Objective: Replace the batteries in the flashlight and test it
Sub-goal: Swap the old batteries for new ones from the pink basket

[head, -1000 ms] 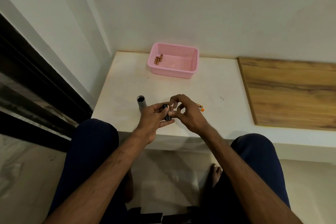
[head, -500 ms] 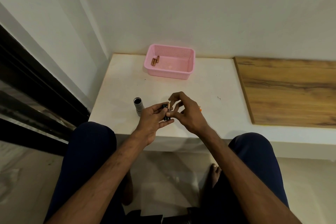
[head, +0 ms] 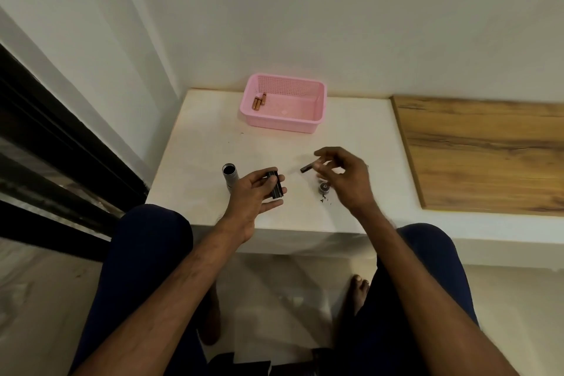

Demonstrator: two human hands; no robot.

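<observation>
- Holding a black battery holder [head: 274, 185] in the curled fingers of the left hand [head: 253, 195], a seated person works over a white table [head: 207, 137]; the holder's long axis points away from the body, its far end leaning slightly left
- The right hand [head: 346, 177] pinches a single dark battery [head: 306, 168] at its fingertips, the other fingers loosely spread; the battery lies roughly crosswise, its free end aimed left toward the holder, the two near but apart
- The flashlight body [head: 229, 175] stands upright on the table just left of the left hand, open end up; a small dark cap [head: 324, 188] sits on the table below the right hand
- A pink basket [head: 280, 127] at the far side of the table holds copper-coloured batteries [head: 258, 102], well apart from both hands; a wooden board [head: 488, 156] lies to the right
- Whether the pinched cell is going in or coming out cannot be told; if going in, it would likely need turning parallel to the holder before it seats, with the right hand closing the gap
</observation>
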